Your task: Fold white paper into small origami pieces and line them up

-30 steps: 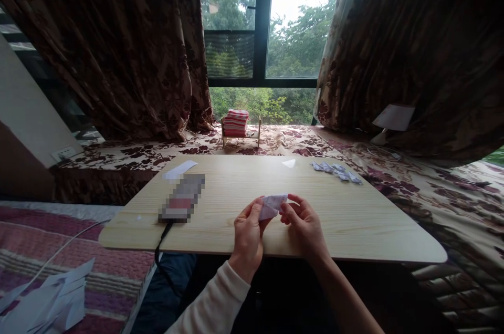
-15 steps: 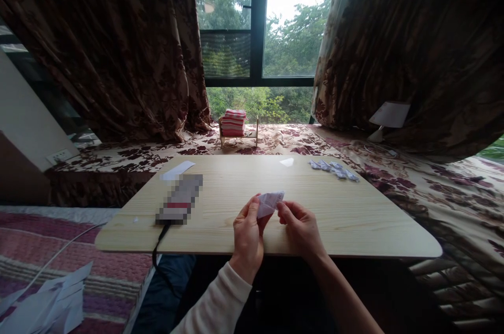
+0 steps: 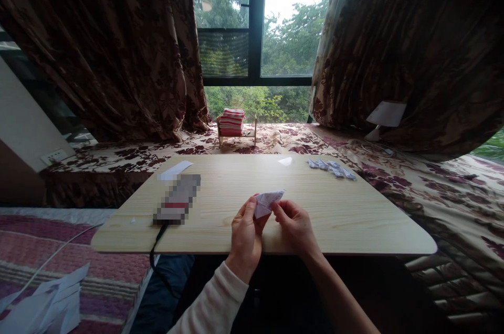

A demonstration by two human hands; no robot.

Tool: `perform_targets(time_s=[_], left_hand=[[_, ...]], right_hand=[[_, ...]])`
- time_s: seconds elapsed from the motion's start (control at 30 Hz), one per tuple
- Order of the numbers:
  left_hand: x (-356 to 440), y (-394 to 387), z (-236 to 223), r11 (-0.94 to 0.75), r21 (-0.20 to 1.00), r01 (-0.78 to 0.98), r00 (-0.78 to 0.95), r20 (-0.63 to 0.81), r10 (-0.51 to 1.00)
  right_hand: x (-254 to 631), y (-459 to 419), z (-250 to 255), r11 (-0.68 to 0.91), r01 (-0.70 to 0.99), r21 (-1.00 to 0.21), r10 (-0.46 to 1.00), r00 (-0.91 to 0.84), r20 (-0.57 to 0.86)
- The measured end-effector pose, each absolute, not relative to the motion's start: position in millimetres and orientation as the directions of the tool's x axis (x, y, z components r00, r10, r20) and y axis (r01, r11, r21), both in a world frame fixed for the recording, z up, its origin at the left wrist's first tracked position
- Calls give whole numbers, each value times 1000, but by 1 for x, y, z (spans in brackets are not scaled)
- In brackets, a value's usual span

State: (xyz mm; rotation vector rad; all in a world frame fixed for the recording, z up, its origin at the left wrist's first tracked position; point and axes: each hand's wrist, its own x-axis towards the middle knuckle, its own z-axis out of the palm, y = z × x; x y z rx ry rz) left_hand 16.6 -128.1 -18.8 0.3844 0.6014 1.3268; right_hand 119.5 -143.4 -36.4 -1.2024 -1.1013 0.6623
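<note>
While the white-sleeved left hand (image 3: 244,234) pinches a small, pointed, folded piece of white paper (image 3: 266,204) above the pale wood-grain tabletop (image 3: 354,223), the bare-forearmed right hand (image 3: 297,226) pinches its right edge between thumb and forefinger. Small folded white paper pieces (image 3: 335,170) lie near the tabletop's far right corner.

Paper shapes (image 3: 337,170) lie behind-right of the held paper (image 3: 268,203).

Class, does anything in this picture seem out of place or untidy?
Slightly untidy: white papers lie unevenly overlapped on the striped cover, off the table, and a tiny white scrap sits by itself near the table's left edge. Nothing looks spilled.
</note>
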Motion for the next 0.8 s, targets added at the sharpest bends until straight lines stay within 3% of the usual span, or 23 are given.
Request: perform_targets(time_s=[0.8], left_hand=[[16, -128, -16, 223, 589, -776, 140, -184, 973]], right_hand=[[125, -145, -38, 272, 103, -957, 896, 337, 291]])
